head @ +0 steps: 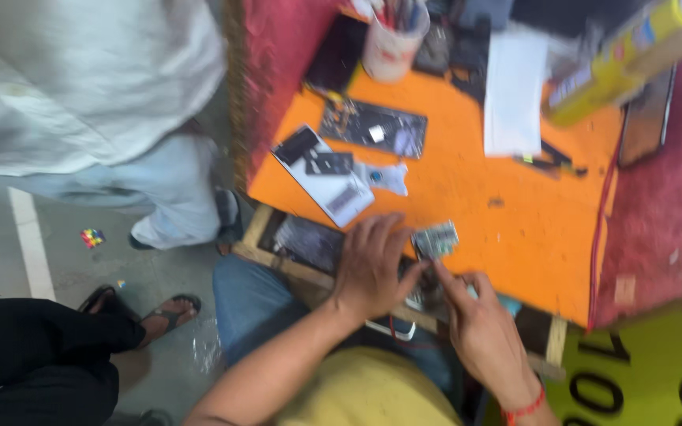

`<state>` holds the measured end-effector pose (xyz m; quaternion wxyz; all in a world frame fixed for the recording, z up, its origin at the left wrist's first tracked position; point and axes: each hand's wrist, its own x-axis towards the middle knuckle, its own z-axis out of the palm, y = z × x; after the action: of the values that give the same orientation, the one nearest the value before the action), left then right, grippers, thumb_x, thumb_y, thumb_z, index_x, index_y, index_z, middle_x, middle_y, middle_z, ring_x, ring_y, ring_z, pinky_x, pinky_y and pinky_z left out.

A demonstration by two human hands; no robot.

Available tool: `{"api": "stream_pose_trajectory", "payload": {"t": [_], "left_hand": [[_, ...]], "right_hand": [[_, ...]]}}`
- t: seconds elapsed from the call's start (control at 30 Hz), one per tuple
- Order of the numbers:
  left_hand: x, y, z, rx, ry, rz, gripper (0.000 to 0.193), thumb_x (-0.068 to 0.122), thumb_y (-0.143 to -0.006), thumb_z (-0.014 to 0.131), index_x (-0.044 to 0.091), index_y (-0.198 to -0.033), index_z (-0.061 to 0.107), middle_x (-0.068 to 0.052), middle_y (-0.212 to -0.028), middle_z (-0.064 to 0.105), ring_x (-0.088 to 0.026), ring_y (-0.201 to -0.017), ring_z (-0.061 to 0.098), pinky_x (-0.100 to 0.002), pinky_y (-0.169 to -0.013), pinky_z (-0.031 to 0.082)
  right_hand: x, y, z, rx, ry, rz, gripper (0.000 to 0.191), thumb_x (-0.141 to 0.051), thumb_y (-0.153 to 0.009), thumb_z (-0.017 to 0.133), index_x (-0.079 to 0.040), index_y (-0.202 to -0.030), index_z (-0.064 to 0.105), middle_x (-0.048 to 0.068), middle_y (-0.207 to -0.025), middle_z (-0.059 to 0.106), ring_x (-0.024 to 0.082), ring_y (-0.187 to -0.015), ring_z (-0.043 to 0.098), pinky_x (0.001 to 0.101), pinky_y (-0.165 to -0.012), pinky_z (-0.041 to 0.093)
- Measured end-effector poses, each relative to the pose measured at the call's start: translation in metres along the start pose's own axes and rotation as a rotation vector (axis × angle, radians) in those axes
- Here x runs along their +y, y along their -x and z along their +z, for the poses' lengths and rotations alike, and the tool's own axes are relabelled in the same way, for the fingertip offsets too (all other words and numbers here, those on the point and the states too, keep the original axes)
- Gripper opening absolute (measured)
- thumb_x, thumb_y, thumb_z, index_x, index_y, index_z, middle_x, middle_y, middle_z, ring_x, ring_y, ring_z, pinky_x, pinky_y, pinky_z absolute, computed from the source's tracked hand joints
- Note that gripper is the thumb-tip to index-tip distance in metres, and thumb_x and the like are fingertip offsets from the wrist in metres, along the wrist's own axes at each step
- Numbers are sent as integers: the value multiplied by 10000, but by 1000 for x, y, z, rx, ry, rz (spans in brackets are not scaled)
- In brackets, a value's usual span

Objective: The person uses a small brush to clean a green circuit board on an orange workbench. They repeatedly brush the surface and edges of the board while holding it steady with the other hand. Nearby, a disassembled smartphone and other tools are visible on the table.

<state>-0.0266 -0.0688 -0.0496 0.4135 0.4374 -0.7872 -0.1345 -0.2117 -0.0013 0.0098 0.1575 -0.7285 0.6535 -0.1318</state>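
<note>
My left hand (pixel 372 264) rests at the near edge of an orange work mat (pixel 475 197), fingers spread, its fingertips touching a small striped greenish part (pixel 436 239). My right hand (pixel 479 323), with a red thread at the wrist, sits just right of it, fingers pinched near a dark small piece at the mat's edge; blur hides what it holds. A dark phone panel (pixel 309 241) lies in a wooden tray under my left hand.
On the mat lie an opened phone body (pixel 374 126), a white card with dark parts (pixel 325 173), a white paper (pixel 515 91), a cup of tools (pixel 392 39) and a yellow tube (pixel 625 59). Two other people stand at left: pale trousers (pixel 159 189), a sandalled foot (pixel 169 312).
</note>
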Motion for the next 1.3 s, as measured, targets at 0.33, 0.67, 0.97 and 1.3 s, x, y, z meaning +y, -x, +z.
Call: {"api": "stream_pose_trajectory", "payload": {"t": [0.33, 0.67, 0.97, 1.3], "left_hand": [[6, 7, 1, -66, -21, -18, 541, 343, -888, 794, 42, -1293, 601, -161, -1408, 532, -378, -1317, 468, -531, -1107, 359], [9, 6, 0, -89, -23, -56, 553, 355, -873, 802, 48, -1289, 607, -148, -1425, 518, -374, -1315, 453, -534, -1103, 351], [9, 6, 1, -98, -27, -48, 583, 330, -835, 802, 43, -1298, 594, -154, -1419, 512, -377, -1316, 458, -538, -1107, 357], [9, 6, 2, -74, -30, -54, 563, 357, -870, 809, 55, -1293, 592, -135, -1418, 518, -367, -1314, 462, -529, -1106, 360]], "right_hand": [[-1, 2, -25, 55, 11, 55, 543, -13, -898, 587, -161, -1420, 612, 169, -1017, 620, 395, -781, 649, 478, -667, 523], [-1, -5, -18, 116, 10, 57, 488, -38, -948, 602, -139, -1425, 601, 174, -1034, 622, 415, -813, 653, 498, -685, 525], [-16, 5, -35, -104, 10, 7, 626, -47, -785, 639, -182, -1395, 604, 171, -1020, 623, 402, -704, 661, 490, -618, 536], [-5, -1, -22, 44, -29, 45, 540, 10, -909, 539, -165, -1413, 621, 154, -1006, 639, 377, -763, 673, 468, -651, 538]]}}
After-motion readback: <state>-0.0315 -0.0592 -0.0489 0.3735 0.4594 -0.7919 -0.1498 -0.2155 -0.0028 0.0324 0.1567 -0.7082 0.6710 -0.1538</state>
